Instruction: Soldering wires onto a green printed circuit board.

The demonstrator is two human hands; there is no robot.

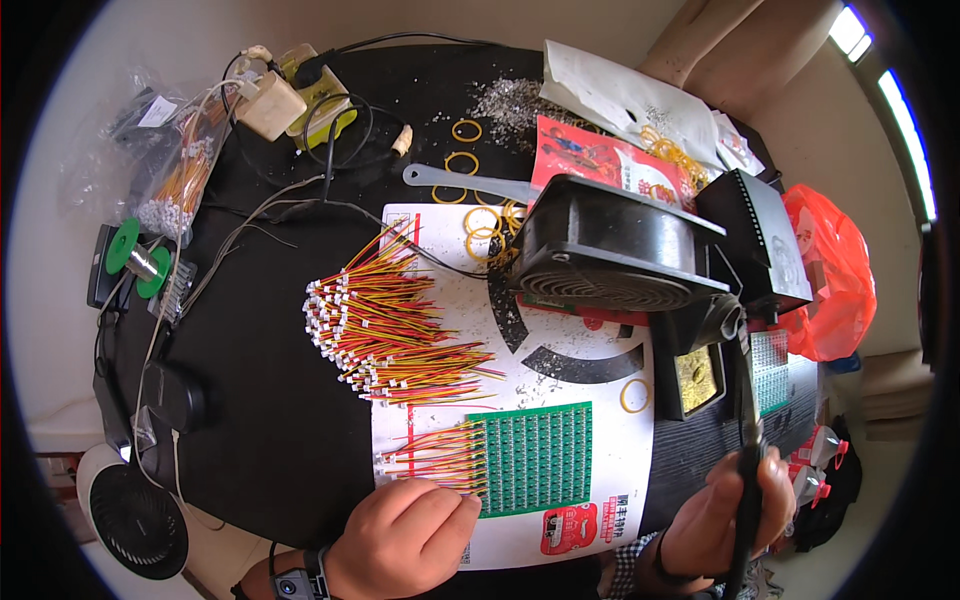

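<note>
A green circuit board panel (pixel 540 458) lies on a white printed sheet (pixel 430 225). Red and yellow wires with white connectors (pixel 430 455) run out from its left edge. My left hand (pixel 408 535) rests at the panel's lower left corner, its fingers curled together by the wire ends; whatever is between the fingertips is hidden. In my right hand (pixel 722 510) is a soldering iron (pixel 749 490) by its black handle, its metal end pointing up to the stand's holder (pixel 728 316). A large bundle of connector wires (pixel 390 325) is spread above the panel.
A black fan (pixel 610 245) stands behind the panel, beside a tray with a yellow sponge (pixel 697 380). Rubber bands (pixel 484 240) and a grey strip (pixel 465 182) lie farther back. A green solder spool (pixel 125 246) and cables are at left, a red plastic bag (pixel 832 275) at right.
</note>
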